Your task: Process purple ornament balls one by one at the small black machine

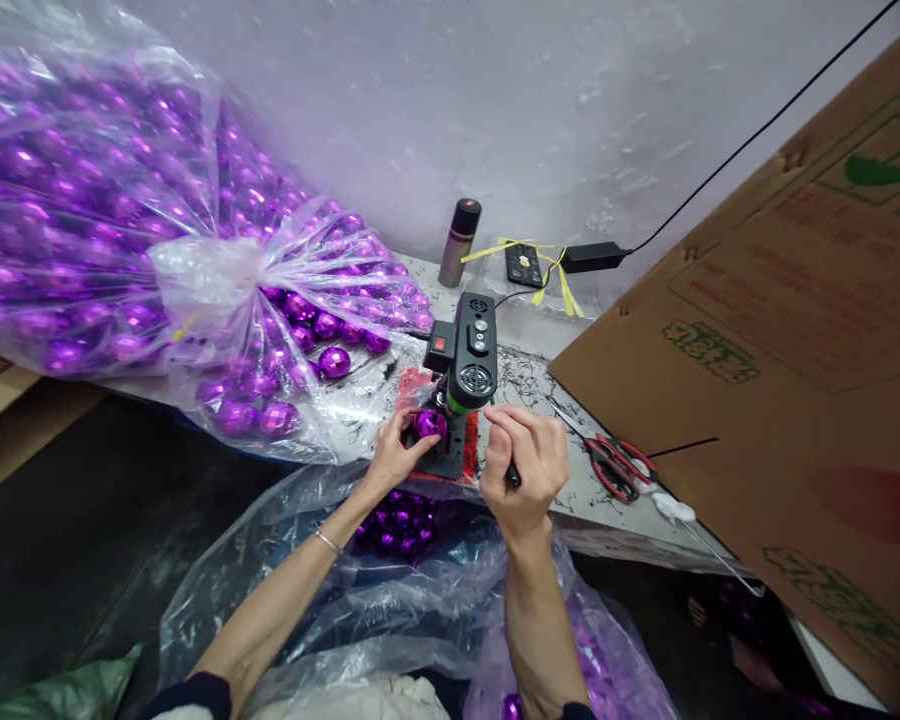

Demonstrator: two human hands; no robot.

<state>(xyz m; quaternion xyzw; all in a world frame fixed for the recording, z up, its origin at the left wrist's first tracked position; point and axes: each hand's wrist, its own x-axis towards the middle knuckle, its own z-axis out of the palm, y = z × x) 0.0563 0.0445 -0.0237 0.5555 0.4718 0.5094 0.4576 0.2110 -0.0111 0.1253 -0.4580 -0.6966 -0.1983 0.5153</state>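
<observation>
Between the fingers and thumb of my left hand [401, 445] is a shiny purple faceted ball [430, 424]. It sits under the head of a small black bench machine [477, 345] with round vents and a red switch. My right hand [526, 460] is wrapped round a black handle [513, 476] to the right of the machine; most of the handle is hidden by the fingers. Beneath the ball, the machine's dark base rests on a red patch [470, 445] of the worktop. Where the ball meets the machine head is partly hidden.
A big clear bag of purple balls [120, 200] fills the left side. Another open plastic bag [270, 570] with balls hangs below the worktop edge. Red-handled scissors [619, 468], a spray can [460, 243] and a black power adapter [594, 257] lie around. A cardboard box [757, 330] stands right.
</observation>
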